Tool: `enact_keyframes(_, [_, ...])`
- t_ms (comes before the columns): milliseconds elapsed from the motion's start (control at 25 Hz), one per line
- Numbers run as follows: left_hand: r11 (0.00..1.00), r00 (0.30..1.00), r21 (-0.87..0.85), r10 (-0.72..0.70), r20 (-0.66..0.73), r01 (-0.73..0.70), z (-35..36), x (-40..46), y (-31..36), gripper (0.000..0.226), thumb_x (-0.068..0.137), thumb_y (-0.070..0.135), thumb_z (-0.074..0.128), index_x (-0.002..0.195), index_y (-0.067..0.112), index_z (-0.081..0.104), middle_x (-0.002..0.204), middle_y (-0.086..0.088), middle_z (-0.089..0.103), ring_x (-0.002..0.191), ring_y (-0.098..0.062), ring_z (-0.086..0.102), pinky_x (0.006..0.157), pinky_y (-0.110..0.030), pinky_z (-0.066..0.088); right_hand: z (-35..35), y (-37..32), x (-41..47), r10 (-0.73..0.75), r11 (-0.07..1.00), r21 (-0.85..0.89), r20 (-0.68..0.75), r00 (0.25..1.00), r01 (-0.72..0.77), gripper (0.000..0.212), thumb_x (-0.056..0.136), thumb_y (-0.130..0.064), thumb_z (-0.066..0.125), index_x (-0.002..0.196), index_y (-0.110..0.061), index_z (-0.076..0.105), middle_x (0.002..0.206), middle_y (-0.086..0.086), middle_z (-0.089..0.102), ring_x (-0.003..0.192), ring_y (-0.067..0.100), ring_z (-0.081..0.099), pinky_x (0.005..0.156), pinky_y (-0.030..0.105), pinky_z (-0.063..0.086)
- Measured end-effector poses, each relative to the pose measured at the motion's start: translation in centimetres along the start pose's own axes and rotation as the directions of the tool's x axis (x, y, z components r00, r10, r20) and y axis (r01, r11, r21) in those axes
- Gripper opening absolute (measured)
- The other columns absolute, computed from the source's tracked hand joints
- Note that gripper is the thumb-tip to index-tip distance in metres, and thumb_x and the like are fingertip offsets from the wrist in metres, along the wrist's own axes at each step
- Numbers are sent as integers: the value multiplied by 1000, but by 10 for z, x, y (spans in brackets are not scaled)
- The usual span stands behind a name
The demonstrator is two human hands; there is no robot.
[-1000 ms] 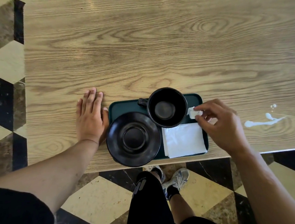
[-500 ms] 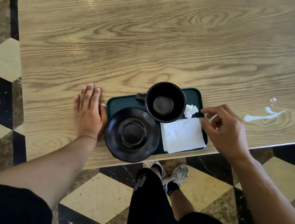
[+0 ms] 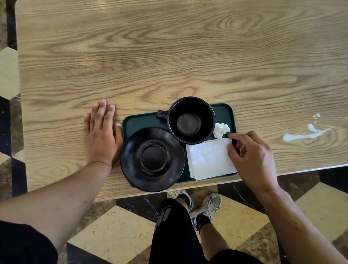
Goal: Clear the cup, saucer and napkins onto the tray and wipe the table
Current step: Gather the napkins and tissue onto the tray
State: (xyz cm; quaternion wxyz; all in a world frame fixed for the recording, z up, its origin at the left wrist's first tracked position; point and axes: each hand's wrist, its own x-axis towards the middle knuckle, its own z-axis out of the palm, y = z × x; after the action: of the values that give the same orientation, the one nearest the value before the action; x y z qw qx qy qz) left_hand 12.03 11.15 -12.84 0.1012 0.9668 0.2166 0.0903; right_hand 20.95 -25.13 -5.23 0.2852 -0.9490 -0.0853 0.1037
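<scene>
A dark green tray [image 3: 141,122] sits at the table's near edge. On it stand an empty black cup [image 3: 191,120] and a black saucer [image 3: 152,158], whose rim overhangs the tray's left and front sides. A crumpled white napkin [image 3: 221,129] lies right of the cup. A flat folded white napkin [image 3: 209,160] fills the tray's right front corner. My right hand [image 3: 252,159] pinches that flat napkin's top right corner between thumb and fingers. My left hand [image 3: 101,135] lies flat on the wood, palm down, its thumb against the tray's left side.
A white liquid spill [image 3: 306,134] streaks the wooden table [image 3: 183,47] to the right of the tray, with small drops above it. The table's near edge runs just below the tray. My legs and shoes stand on a patterned tile floor [image 3: 112,234].
My right hand let go of the crumpled napkin beside the cup, drew back, then came down onto the flat napkin's corner. My left hand stayed flat.
</scene>
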Motion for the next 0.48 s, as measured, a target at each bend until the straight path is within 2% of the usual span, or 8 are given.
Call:
enact_keyframes(160, [1000,1000,5,2,-1,-2,0,0,0,53,101,28,37,148,7,48,161,-14,39,151,-31,31,124,-50,20,-2,0,2,7,1000,14,3,1000,-7,17,87,-16,75,104,-15,77,88,-6,62,72,10,58,66,7,40])
enact_keyframes(480, [1000,1000,-9,2,5,-1,-1,-1,0,54,100,29,36,147,6,48,160,-15,39,150,-33,31,123,-51,20,-5,2,2,22,998,61,15,1000,-23,6,83,-16,80,87,-17,75,83,-8,62,70,9,59,62,23,51])
